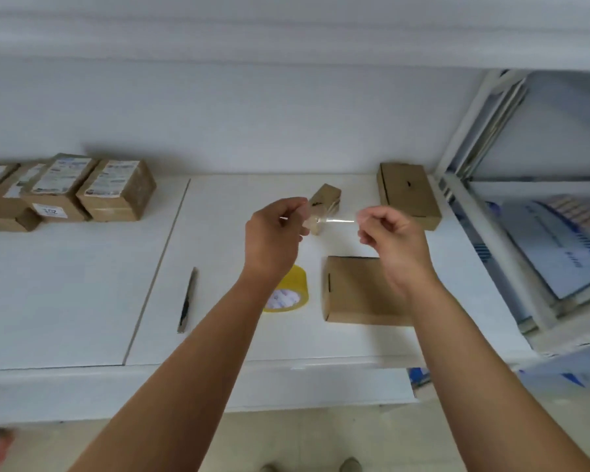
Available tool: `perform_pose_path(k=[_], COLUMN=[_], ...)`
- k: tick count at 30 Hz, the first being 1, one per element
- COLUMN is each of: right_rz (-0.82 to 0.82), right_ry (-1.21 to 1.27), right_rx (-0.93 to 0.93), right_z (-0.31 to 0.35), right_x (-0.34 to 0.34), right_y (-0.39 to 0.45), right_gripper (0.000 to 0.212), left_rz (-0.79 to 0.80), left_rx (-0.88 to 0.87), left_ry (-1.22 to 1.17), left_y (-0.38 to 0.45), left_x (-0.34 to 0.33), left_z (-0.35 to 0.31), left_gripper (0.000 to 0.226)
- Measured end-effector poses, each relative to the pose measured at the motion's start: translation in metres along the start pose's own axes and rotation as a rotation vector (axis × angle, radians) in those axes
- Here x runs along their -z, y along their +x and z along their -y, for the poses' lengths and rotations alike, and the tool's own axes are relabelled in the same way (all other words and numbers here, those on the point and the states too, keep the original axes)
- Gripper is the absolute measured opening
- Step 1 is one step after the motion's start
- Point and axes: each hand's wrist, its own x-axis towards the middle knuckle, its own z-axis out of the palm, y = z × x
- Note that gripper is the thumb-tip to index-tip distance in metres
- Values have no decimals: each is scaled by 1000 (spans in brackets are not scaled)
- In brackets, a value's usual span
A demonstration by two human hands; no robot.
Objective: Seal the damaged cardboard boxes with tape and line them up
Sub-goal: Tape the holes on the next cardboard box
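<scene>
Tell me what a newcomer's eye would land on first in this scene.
First, the left hand and right hand, raised mid-frame, each pinching one end of a clear strip of tape stretched between them above the white table. Next, the yellow roll of tape lying under the left wrist, beside a plain brown cardboard box. At far left sits a cluster of labelled brown boxes.
</scene>
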Motion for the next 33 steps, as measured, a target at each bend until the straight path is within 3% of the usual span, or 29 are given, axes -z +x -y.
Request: perform_pose_path(k=[5, 8, 20, 25, 33], right_rz=[-56, -8, 54, 123, 190], right_ry=[-143, -223, -366, -685, -941], right_rx=[-19, -63, -210, -74, 130], right_z=[-13, -28, -92, -101, -115], right_x=[81, 114, 149, 145, 135], right_y=[5, 6, 15, 25, 19], right_gripper=[20, 16, 6, 17, 25], left_rz=[77, 95, 68, 59, 14], left_rx=[126, 203, 288, 220, 105], left_ry=[-17, 27, 307, 439, 611], left_y=[-19, -26, -51, -57, -64], left_x=[-73, -100, -131, -132, -140], left_z=[5, 18, 61, 72, 84], left_gripper=[17, 7, 16, 18, 12])
